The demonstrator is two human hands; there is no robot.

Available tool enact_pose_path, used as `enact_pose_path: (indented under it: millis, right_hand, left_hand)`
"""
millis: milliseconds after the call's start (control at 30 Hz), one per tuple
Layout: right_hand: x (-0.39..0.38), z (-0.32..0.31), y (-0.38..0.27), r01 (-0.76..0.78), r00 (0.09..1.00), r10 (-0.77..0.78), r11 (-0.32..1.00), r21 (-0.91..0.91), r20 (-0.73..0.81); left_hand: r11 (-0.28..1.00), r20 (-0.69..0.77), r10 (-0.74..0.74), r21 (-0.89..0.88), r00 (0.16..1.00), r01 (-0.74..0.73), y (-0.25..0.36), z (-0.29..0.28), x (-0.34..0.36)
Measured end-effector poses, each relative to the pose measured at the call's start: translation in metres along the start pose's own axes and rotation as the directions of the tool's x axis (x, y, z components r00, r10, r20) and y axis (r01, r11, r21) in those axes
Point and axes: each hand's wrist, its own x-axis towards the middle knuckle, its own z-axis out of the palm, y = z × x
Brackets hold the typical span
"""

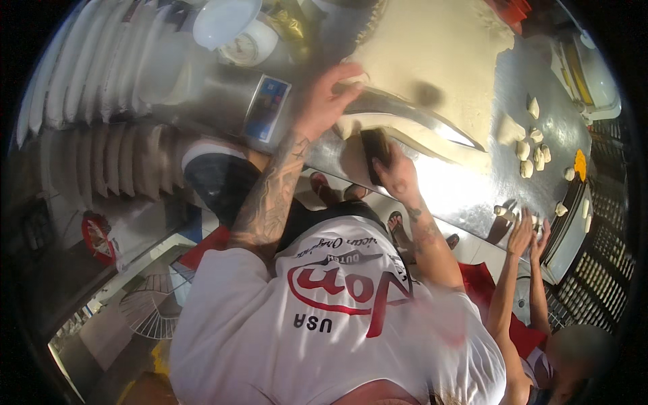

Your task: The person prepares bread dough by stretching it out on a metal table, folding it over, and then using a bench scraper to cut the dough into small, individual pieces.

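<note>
A large pale sheet of dough [439, 47] covers the far middle of the shiny metal table. Across its near part lies a long, curved-looking metal blade [418, 115], with a narrow strip of dough [432, 145] on my side of it. My left hand [337, 94] is closed at the blade's left end, thumb and fingers around it. Just below the strip, my right hand [398, 177] grips a dark, flat, rectangular tool [374, 154] by its right side. Its exact kind cannot be made out. The tool stands close to the strip, over the table's near edge.
On the right lie several small dough pieces [526, 152], where a co-worker's hands [523, 233] work on a roll. Left of my arm are a blue card or screen [266, 108], a round scale [250, 47] and a white bowl [226, 20]. A tray [567, 233] lies at far right.
</note>
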Motion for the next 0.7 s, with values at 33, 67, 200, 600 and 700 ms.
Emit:
enact_pose_path:
  millis: [33,67,200,600,700]
  right_hand:
    - [0.008,0.002,-0.019,-0.012,1.0,0.01,0.994,-0.105,-0.022]
    - [0.017,0.01,-0.028,-0.016,1.0,0.013,0.994,-0.106,-0.026]
    - [0.051,0.037,-0.033,-0.001,0.998,-0.02,0.934,-0.358,-0.054]
    - [0.046,0.041,-0.016,-0.039,0.989,0.098,0.897,-0.441,0.113]
    - [-0.01,0.017,0.045,0.133,0.981,-0.089,0.956,-0.262,0.173]
  left_hand:
    - [0.98,-0.066,-0.078,0.178,0.995,0.088,-0.021,-0.01,-0.006]
    - [0.908,-0.045,-0.231,0.35,0.972,0.232,-0.036,-0.018,-0.014]
    - [0.772,-0.096,-0.332,0.544,0.938,0.329,-0.089,-0.013,-0.057]
    - [0.726,-0.161,-0.21,0.635,0.964,0.264,-0.096,0.007,-0.065]
    - [0.75,-0.106,-0.294,0.59,0.95,0.298,-0.085,-0.004,-0.061]
